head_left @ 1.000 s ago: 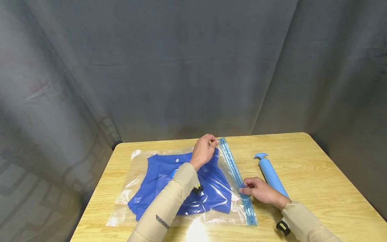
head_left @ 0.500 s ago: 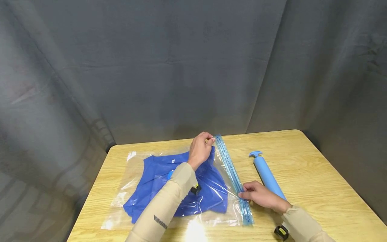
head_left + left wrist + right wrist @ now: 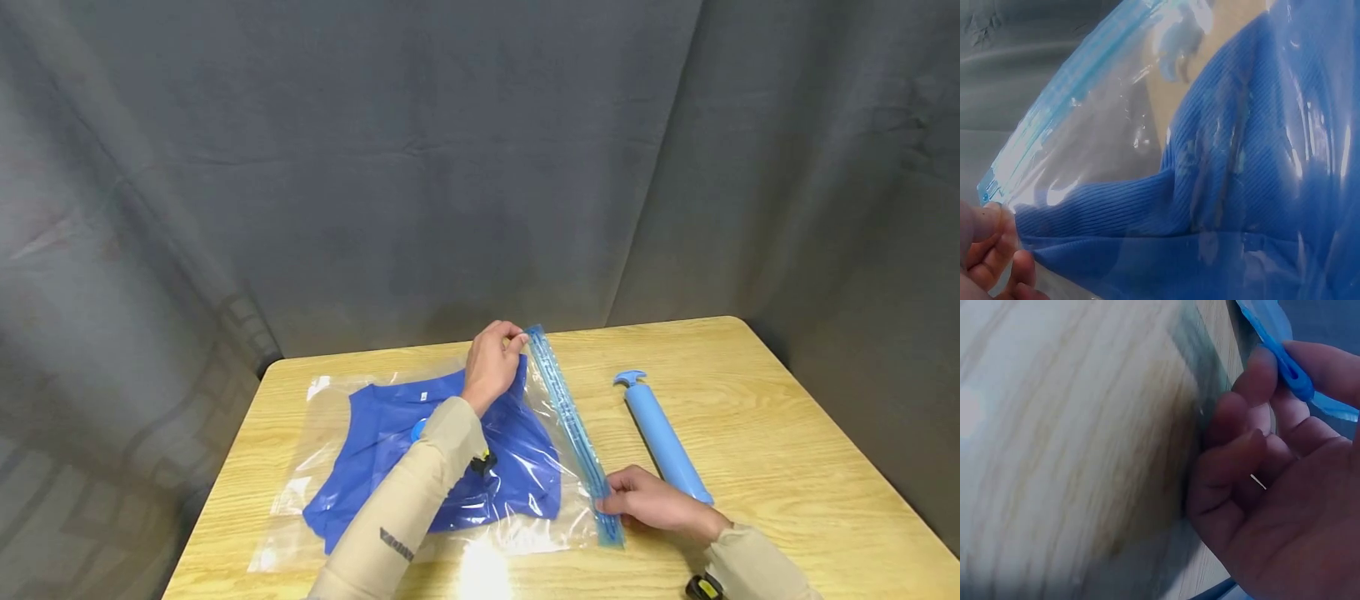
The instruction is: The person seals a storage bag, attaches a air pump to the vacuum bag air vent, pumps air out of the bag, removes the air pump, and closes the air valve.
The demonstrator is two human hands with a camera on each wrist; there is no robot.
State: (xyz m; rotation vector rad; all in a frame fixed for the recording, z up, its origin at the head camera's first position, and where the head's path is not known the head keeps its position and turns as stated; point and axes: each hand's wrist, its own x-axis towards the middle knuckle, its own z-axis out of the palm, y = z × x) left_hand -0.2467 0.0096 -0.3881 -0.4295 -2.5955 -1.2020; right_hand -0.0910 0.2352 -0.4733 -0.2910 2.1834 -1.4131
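Dark grey curtain (image 3: 480,167) is hung behind a wood-grain tabletop (image 3: 787,467). A clear plastic bag (image 3: 318,437) is laid flat left of centre, its blue seal strip (image 3: 566,417) aligned from near the far edge of the tabletop toward the near edge. Inside the bag, a blue garment (image 3: 525,467) is spread and set back from most of the strip; by this margin, it seems, fabric is excluded from the closure. A round blue valve (image 3: 417,430) is seen over the garment.

By the left hand (image 3: 491,362), the bag is pinched at the strip's far end, fingers and thumb together; the strip is presumably anchored by this grip. By the right hand (image 3: 652,500), the strip is gripped close to its near end, fingers and thumb clamped on a slim blue piece (image 3: 1295,375); whether a slider or the strip edge is held cannot be told. Straightness is apparently imparted by the two opposed holds.

A blue hand pump (image 3: 665,442) is placed between the strip and the right edge, its T-handle directed toward the far edge, probably so that the bag is not obstructed.
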